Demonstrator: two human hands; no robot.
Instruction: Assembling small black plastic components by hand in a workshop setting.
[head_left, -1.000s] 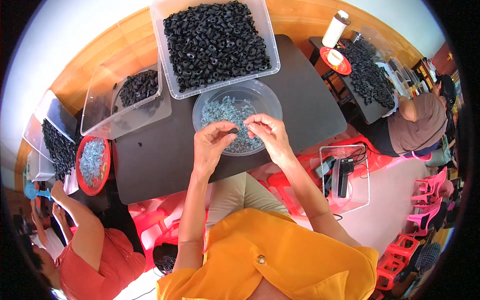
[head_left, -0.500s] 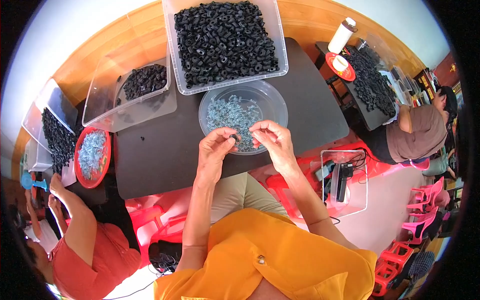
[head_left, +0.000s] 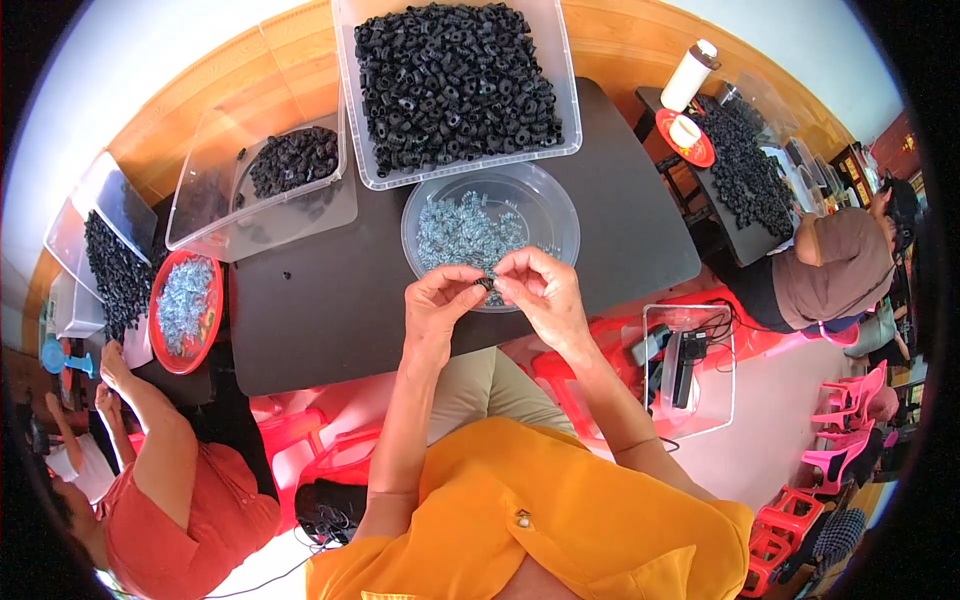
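Note:
Over the near rim of a round clear bowl [head_left: 556, 210], both my hands meet fingertip to fingertip. My left hand [head_left: 436, 308] pinches a small black plastic piece [head_left: 486, 284] between thumb and fingers. Closed against that piece, my right hand [head_left: 547, 303] has its thumb and index finger pressed together; whatever lies between them is too small to make out. Many small bluish-silver springs [head_left: 462, 230] fill the bowl. Directly behind it, a large clear bin [head_left: 577, 135] is heaped with similar black pieces [head_left: 450, 90].
Another clear bin [head_left: 210, 228] with fewer black pieces stands left on the dark table [head_left: 320, 320]. A red tray [head_left: 213, 330] of springs lies further left, near a person in red [head_left: 205, 500]. On the right are a side table [head_left: 752, 232], a seated person [head_left: 835, 265] and a cable box [head_left: 690, 425].
My right hand has come left and down to meet my left hand. The black piece now sits between both sets of fingertips, and my left hand has shifted slightly right.

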